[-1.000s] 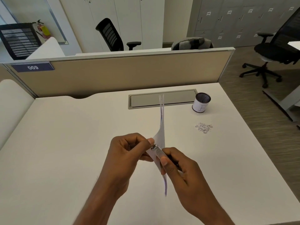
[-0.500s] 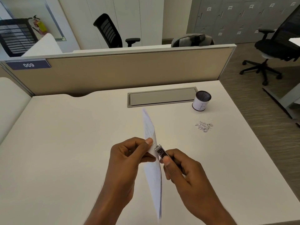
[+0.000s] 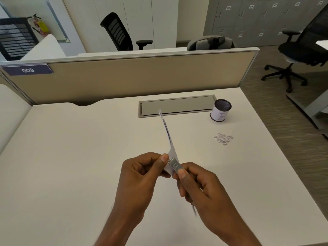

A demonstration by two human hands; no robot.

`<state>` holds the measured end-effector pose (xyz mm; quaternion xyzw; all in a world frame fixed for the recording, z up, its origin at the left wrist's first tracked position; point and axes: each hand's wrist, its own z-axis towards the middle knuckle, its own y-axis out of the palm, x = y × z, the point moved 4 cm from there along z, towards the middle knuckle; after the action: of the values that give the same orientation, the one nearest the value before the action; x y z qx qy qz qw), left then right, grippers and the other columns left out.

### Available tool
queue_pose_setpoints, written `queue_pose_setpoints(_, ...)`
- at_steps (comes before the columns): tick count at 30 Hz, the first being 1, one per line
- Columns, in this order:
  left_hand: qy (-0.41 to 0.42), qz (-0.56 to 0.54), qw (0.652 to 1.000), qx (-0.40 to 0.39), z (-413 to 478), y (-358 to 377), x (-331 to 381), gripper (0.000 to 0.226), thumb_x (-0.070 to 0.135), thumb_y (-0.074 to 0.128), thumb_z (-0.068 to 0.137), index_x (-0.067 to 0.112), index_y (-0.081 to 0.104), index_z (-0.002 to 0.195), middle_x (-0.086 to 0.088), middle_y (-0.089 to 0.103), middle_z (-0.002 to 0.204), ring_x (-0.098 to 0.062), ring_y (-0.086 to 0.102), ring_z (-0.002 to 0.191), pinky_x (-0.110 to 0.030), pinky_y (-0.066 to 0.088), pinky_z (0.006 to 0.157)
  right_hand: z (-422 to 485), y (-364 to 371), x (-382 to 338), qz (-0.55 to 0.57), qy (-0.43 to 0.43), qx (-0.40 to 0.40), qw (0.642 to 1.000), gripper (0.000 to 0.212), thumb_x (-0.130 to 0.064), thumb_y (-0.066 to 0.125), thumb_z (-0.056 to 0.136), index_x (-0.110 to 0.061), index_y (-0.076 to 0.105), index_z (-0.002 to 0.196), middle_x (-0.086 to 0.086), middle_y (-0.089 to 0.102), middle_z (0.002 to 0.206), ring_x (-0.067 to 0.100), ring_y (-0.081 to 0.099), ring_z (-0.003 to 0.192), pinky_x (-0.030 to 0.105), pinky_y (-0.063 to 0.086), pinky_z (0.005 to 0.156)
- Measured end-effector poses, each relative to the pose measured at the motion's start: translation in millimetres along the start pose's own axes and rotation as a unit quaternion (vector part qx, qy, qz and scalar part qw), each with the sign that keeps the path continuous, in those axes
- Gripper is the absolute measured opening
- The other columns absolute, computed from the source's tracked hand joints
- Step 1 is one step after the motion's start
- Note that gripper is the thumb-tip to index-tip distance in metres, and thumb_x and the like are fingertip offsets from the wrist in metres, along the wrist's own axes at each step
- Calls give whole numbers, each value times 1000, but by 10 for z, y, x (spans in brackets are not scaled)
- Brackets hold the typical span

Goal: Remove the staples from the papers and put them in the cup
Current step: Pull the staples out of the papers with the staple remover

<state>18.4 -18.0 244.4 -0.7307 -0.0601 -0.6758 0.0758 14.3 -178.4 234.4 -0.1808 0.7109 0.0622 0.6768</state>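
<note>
My left hand [image 3: 142, 173] pinches a small stack of white papers [image 3: 168, 139] at its lower part, held edge-on above the white desk [image 3: 71, 157]. My right hand [image 3: 200, 189] grips a silver metal staple remover [image 3: 175, 166], its tip against the papers just beside my left thumb. The staple itself is hidden. A pile of loose staples [image 3: 223, 138] lies on the desk to the right. Behind that pile stands the cup [image 3: 221, 110], a dark mesh holder wrapped in white paper.
A grey cable cover [image 3: 177, 106] is set into the desk in front of a beige partition [image 3: 142, 77]. The desk's right edge drops to the floor, where a black office chair [image 3: 301, 50] stands.
The papers swung in my hands, their top now leaning left and up again. Both hands stay close together, the staple remover still at the papers' lower corner.
</note>
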Motion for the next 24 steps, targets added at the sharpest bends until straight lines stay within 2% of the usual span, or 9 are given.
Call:
queue_pose_setpoints(6,-18,-16,999,24,-22,5,6,24,16,71,96,11,86,78,-10,82,79,-25,76,72,-28,63,71,-16,37,-8,-43,-35,22,998,23,-42,48,104,-29,65,94,-9,56,69,4,49,63,12,40,62)
queue_pose_setpoints(8,-30,-33,998,36,-46,15,0,26,12,72,97,9,85,75,-12,81,76,-25,75,70,-28,62,69,-31,49,-21,-63,-49,37,996,19,-44,47,103,-35,63,97,-17,59,72,3,52,66,7,40,63)
queue_pose_setpoints(10,-38,-44,997,53,-63,22,-2,28,10,72,97,7,83,72,-15,79,74,-26,74,68,-27,62,67,-42,62,-13,-98,-62,50,992,27,-53,45,101,-34,64,104,-24,61,77,3,57,71,4,40,64)
queue_pose_setpoints(12,-47,-56,995,63,-69,30,-4,29,9,71,97,5,82,70,-17,78,72,-26,73,65,-25,61,64,-45,61,23,-141,-77,59,985,36,-58,42,99,-31,64,109,-24,61,79,5,58,73,5,40,64)
queue_pose_setpoints(16,-84,-91,990,63,-65,48,-44,31,10,72,97,5,80,68,-19,78,71,-25,71,60,-28,59,61,-35,46,97,-220,-135,82,963,28,-50,41,106,-30,60,108,-24,52,81,5,52,69,9,37,62)
queue_pose_setpoints(19,-114,-100,986,71,-46,52,-127,29,13,72,97,6,82,71,-21,79,76,-27,72,63,-34,62,66,-17,24,139,-280,-166,98,940,28,-50,40,108,-31,59,114,-21,58,89,6,55,72,14,46,62)
queue_pose_setpoints(22,-135,-105,978,115,25,-60,-252,26,18,74,96,6,83,75,-27,77,81,-27,70,64,-41,61,73,14,-32,204,-262,-153,113,946,25,-48,43,107,-31,59,116,-15,63,94,11,61,79,22,52,66)
queue_pose_setpoints(24,-151,-113,973,132,87,-162,-334,26,20,75,96,3,82,76,-31,73,80,-24,68,62,-44,60,77,107,-84,270,-196,-108,121,967,20,-44,48,106,-30,62,112,-13,62,95,13,62,85,17,49,69)
